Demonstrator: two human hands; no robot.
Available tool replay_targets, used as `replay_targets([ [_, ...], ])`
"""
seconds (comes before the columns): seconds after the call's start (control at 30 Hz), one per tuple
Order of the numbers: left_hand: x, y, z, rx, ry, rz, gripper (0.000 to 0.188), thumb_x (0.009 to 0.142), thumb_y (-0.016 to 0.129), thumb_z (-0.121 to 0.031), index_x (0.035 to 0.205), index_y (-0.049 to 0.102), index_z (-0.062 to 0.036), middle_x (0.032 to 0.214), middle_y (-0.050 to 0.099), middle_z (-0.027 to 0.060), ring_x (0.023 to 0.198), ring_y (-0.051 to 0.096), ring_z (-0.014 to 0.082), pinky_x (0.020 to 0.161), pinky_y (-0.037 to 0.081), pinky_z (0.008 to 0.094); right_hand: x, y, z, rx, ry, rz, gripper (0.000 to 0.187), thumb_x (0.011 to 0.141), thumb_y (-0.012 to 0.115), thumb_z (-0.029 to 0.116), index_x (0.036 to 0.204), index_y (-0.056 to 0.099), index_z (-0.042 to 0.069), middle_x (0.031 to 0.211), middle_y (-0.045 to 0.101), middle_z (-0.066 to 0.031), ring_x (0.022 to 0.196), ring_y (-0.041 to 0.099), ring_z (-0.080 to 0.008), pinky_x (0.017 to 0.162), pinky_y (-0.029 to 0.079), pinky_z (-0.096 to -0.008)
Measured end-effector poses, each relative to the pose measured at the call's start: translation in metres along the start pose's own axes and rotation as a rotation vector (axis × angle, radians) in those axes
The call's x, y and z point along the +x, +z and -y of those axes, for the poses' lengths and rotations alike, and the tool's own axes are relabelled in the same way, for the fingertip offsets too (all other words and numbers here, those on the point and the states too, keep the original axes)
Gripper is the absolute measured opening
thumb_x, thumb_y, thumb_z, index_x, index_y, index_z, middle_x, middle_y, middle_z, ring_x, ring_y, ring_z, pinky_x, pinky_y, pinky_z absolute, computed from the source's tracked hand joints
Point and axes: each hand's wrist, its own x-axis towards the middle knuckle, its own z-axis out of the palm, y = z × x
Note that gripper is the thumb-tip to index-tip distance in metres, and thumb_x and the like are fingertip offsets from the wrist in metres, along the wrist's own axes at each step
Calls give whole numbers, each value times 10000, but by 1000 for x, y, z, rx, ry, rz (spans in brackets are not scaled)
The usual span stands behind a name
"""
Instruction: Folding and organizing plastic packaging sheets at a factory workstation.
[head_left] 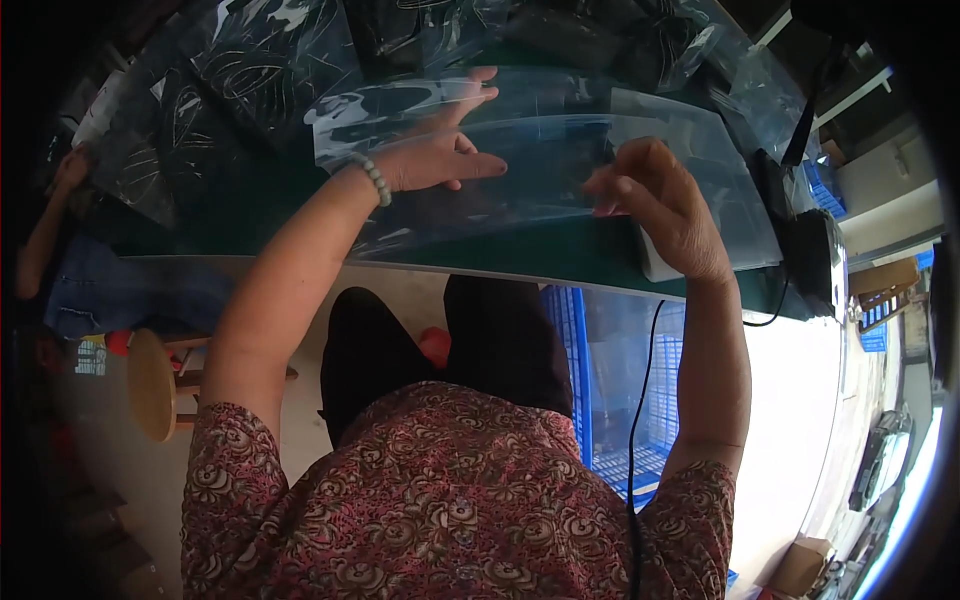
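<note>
A clear plastic sheet or bag (540, 150) lies across the dark green tabletop in front of me. My left hand (440, 160), with a beaded bracelet at the wrist, has its fingers spread at the film's left part. Some of those fingers show through the film. My right hand (660, 205) is curled by the film's right end, with thumb and fingertips drawn together. Its tips are slightly blurred, and what lies between them cannot be made out. Under and beside this hand is a stack of clear plastic bags (735, 200).
Bagged items with thin cords (240, 100) cover the table's far side. Below its front edge stands a blue plastic crate (570, 350). A black cable (640, 410) hangs over my right side. Another person's hand (70, 170) is at the left, near a wooden stool (150, 385).
</note>
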Motion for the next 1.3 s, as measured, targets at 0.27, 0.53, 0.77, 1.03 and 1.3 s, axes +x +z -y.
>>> replay_targets([
  [0.27, -11, -36, 34, -113, 107, -116, 523, 982, 707, -261, 1416, 539, -21, 1385, 613, 122, 1039, 690, 169, 806, 587, 293, 15, 32, -31, -88, 439, -135, 298, 1005, 658, 213, 1139, 587, -43, 862, 702, -120, 731, 703, -153, 680, 585, -263],
  [0.53, -149, 54, -5, 611, 774, -860, 113, 847, 732, -50, 959, 746, -59, 960, 685, 68, 860, 659, 213, 812, 570, 350, 19, 31, -38, -170, 429, -102, 337, 990, 663, 229, 1162, 615, -57, 856, 711, -110, 722, 694, -143, 691, 579, -256],
  [0.77, -104, 104, 3, 879, 482, -586, 395, 742, 837, -155, 1121, 735, -109, 1184, 647, 14, 1133, 583, 216, 1017, 471, 429, 14, 29, -38, -134, 444, -67, 368, 965, 687, 211, 1200, 602, -59, 923, 721, -123, 771, 700, -145, 735, 583, -259],
  [1.03, -99, 101, 15, 879, 544, -579, 246, 779, 791, -89, 1018, 753, -130, 1043, 680, -37, 998, 605, 193, 897, 496, 372, -35, 35, -37, -305, 36, -481, 308, 851, 801, 74, 1102, 624, 51, 1001, 700, -66, 967, 683, -185, 876, 567, -325],
  [1.3, -104, 100, 15, 883, 522, -529, 330, 767, 822, -162, 1089, 752, -138, 1055, 669, -30, 972, 585, 199, 886, 495, 372, -52, 61, -27, -923, -757, -197, 368, 753, 881, 213, 1040, 685, 91, 1055, 687, -82, 996, 671, -318, 869, 579, -399],
])
